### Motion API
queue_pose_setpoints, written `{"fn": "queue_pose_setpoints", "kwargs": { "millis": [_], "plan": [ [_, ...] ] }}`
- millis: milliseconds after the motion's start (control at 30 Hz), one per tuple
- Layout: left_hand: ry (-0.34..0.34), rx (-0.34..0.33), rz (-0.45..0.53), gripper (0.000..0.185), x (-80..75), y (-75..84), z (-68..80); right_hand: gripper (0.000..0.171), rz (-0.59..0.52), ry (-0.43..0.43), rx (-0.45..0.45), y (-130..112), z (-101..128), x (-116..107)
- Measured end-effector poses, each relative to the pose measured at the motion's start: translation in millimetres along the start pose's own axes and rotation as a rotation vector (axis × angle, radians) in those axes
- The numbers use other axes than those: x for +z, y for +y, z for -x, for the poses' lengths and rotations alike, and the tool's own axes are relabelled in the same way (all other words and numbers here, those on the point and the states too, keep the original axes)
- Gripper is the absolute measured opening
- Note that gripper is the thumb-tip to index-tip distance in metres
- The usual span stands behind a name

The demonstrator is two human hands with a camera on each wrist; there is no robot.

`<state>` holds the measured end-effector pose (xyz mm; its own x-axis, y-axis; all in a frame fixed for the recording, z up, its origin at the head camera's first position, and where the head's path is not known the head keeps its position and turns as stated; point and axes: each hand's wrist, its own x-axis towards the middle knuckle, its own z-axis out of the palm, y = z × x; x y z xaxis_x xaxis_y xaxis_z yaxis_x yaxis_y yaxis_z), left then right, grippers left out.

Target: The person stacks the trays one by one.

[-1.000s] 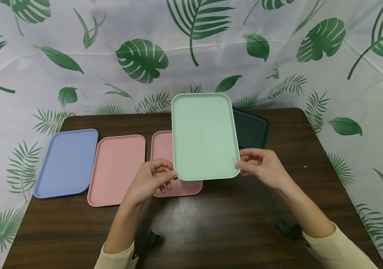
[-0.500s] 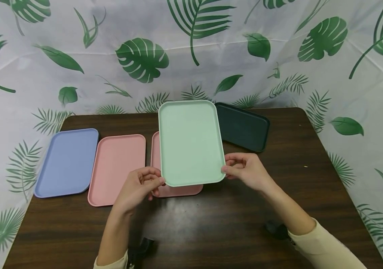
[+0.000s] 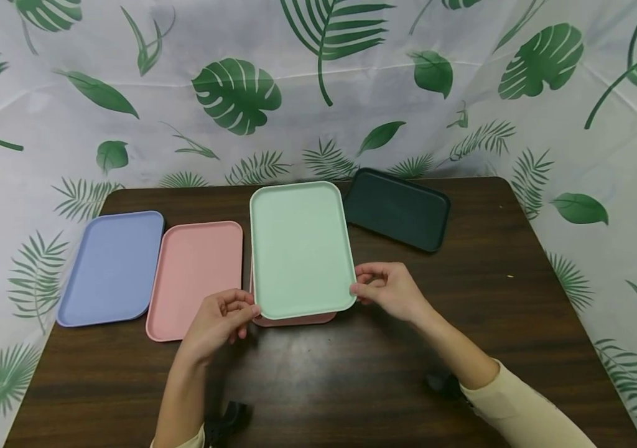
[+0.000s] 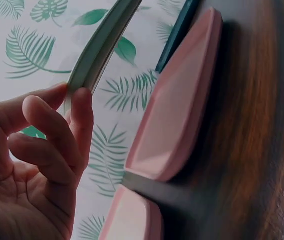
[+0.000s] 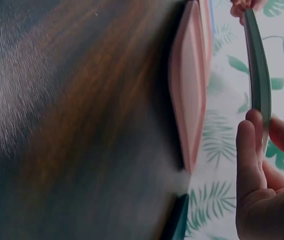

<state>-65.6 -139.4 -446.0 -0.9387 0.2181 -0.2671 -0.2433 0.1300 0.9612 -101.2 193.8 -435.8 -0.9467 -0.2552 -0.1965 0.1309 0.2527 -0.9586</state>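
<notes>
A light green rectangular tray point(image 3: 303, 249) with rounded corners is held up over a pink tray point(image 3: 296, 321), hiding most of it. My left hand point(image 3: 216, 323) pinches the green tray's near left corner between thumb and fingers; my right hand point(image 3: 388, 289) pinches the near right corner. The left wrist view shows the green tray point(image 4: 94, 55) edge-on in the left hand point(image 4: 46, 145), with a gap between it and the pink tray point(image 4: 177, 100) on the table. In the right wrist view the right hand point(image 5: 272, 170) holds the green tray point(image 5: 258, 70) from its near edge.
A second pink tray point(image 3: 195, 274) lies left of the covered one, with a blue tray point(image 3: 114, 267) beyond it at the far left. At the back right a dark green tray point(image 3: 399, 208) lies slanted. All rest on a dark wooden table point(image 3: 464, 348) before a leaf-print cloth point(image 3: 173, 112).
Both hands have carried the green tray left and toward the person, lower over the pink tray. The dark green tray, partly covered earlier, now shows fully.
</notes>
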Motion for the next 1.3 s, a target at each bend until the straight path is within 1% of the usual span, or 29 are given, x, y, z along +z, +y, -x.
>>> {"fn": "queue_pose_setpoints", "kwargs": {
  "millis": [200,533,767,967,1300],
  "plan": [
    [0.018,-0.020,-0.004,0.024,-3.2,-6.3,0.8,0.038,0.003,0.002,0.004,6,-1,8],
    [0.066,-0.073,-0.047,0.022,-8.9,-15.2,-0.6,0.036,0.019,0.017,0.031,19,-8,24],
    [0.097,-0.065,-0.094,0.020,-8.7,-18.5,-1.6,0.032,0.000,0.030,0.039,27,-11,33],
    [0.129,-0.052,-0.141,0.016,-8.6,-22.6,-2.3,0.034,-0.014,0.027,0.036,36,-13,37],
    [0.162,-0.075,-0.179,0.014,-8.5,-25.7,-2.8,0.035,0.001,0.033,0.062,41,-15,42]
  ]
}}
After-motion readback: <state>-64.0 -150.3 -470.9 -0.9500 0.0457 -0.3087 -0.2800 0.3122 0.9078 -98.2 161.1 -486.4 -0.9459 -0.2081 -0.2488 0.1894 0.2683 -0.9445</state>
